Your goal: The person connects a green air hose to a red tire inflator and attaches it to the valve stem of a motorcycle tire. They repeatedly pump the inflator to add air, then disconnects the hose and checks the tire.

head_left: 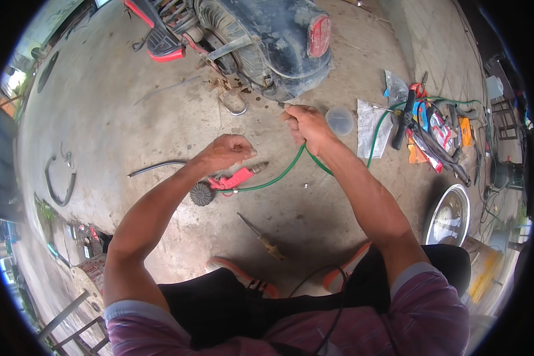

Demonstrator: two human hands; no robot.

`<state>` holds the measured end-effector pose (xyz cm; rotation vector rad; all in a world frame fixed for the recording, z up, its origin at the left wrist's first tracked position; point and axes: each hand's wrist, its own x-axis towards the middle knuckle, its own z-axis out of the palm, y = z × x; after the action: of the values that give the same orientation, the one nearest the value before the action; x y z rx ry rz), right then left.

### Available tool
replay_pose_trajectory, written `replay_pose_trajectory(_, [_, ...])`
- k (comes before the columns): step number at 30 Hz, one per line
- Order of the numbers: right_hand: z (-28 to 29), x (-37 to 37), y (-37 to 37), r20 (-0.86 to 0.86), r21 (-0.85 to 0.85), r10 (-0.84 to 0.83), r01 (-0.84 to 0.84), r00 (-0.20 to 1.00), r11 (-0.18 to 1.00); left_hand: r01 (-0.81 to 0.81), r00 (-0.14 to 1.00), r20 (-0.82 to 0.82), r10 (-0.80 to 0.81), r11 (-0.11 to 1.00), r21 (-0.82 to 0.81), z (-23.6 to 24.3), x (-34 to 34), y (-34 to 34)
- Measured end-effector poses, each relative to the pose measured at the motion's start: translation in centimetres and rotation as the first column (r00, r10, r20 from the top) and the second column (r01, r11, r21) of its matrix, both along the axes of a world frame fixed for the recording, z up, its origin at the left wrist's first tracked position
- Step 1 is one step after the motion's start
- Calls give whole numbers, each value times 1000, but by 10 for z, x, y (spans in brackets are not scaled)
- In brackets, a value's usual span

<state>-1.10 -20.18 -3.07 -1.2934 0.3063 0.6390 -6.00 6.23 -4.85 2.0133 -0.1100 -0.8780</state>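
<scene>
My left hand [228, 151] has curled fingers above a pink hand tool [234, 178]; whether they hold anything is unclear. Below it lie a dark ridged round piece [202, 193] and a short black hose [154, 169]. My right hand [308, 127] is closed near a small dark piece [282, 105], with a looped green hose [285, 165] rising to its underside; what exactly it grips is hidden. A U-shaped metal part [234, 104] lies ahead. A yellow-handled screwdriver [267, 246] is on the concrete between my shoes.
A dusty scooter [279, 41] stands at the top. At the right are a plastic tub [339, 121], a paper sheet [368, 130], a pile of tools and packets [433, 136], and a metal basin [448, 216]. A bent hose [61, 196] lies at the left.
</scene>
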Motion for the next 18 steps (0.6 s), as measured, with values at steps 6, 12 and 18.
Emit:
replay_pose_trajectory(6, [-35,4,-6,-1,-111,1,-1,1000,994,442,733,271,-624,740,508,-36,-69,-2])
replay_pose_trajectory(12, [-49,4,-16,-32,-193,-65,57,997,979,298,483,572,-663,739,605,-53,-89,0])
replay_pose_trajectory(18, [-69,14,-27,236,-595,168,6,957,803,190,824,485,-294,949,253,-15,-80,-34])
